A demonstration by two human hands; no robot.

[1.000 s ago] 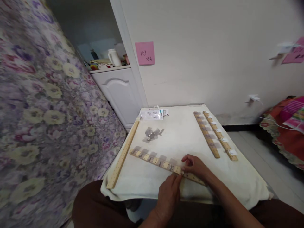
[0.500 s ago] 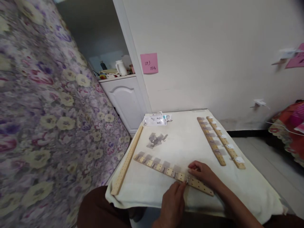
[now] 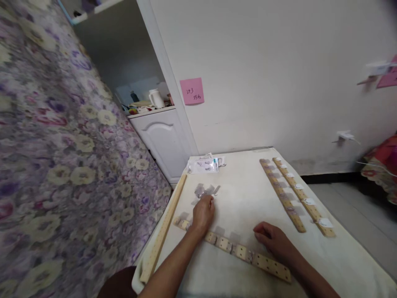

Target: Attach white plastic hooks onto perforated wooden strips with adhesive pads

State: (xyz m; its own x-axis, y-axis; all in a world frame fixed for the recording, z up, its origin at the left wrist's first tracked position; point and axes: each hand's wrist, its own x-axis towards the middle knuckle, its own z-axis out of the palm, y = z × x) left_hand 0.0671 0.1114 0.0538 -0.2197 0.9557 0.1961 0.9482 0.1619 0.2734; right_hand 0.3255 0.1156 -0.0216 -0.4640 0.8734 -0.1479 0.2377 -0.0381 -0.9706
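Note:
My left hand (image 3: pixel 204 213) is stretched over the table at the near edge of a small heap of clear and metal pieces (image 3: pixel 201 191). Its fingers are curled together, and whatever is in them is hidden. Below its wrist lies a drilled wooden strip (image 3: pixel 223 243) with small metal fittings and clear plastic tabs along it; my left forearm covers part of the strip. My right hand (image 3: pixel 274 240) hovers just beyond the strip's right part, fingers loosely bent and thumb apart, with nothing visible in it.
A plain drilled wooden bar (image 3: pixel 166 225) lies along the table's left side. Two fitted strips lie at the right, one with clear tabs (image 3: pixel 283 194) and one with white tabs (image 3: pixel 305 198). Packets (image 3: pixel 203 164) rest at the back by the wall. A floral curtain (image 3: pixel 77 165) hangs at left.
My left hand has left the strip's fitting and moved forward and left to the small heap. My right hand has stayed near the strip's right part. The view has shifted slightly.

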